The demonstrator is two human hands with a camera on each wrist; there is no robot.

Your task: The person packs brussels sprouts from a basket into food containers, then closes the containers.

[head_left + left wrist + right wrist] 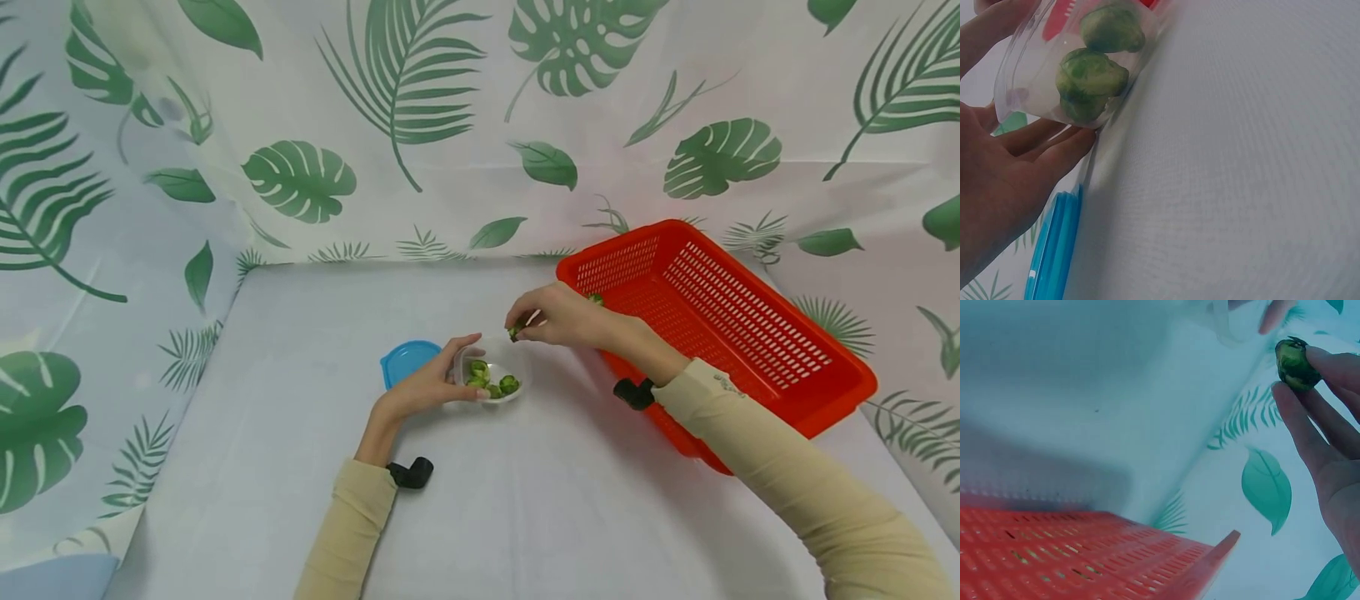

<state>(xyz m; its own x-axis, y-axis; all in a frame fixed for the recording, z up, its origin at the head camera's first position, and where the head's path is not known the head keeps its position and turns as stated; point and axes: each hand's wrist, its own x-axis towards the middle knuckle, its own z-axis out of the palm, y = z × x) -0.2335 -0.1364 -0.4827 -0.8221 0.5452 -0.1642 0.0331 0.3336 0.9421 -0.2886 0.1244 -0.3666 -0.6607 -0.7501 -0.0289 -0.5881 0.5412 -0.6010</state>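
Observation:
My left hand (427, 385) grips a small clear plastic container (497, 370) on the table, thumb along the near side and fingers round the far side. Several Brussels sprouts (509, 384) lie inside it; through its wall in the left wrist view, two sprouts (1092, 78) show. Just beyond and right of the container, my right hand (558, 315) pinches a single Brussels sprout (1295, 364) between thumb and fingertips, held above the table. A blue lid (408, 362) lies flat behind the left hand, partly covered by it.
To the right stands a red slotted plastic basket (750, 310), set at an angle, with the right forearm across its near left side. A green sprout (595, 298) shows in it beside the right hand. A leaf-printed cloth (450, 187) hangs behind the white tabletop (300, 467).

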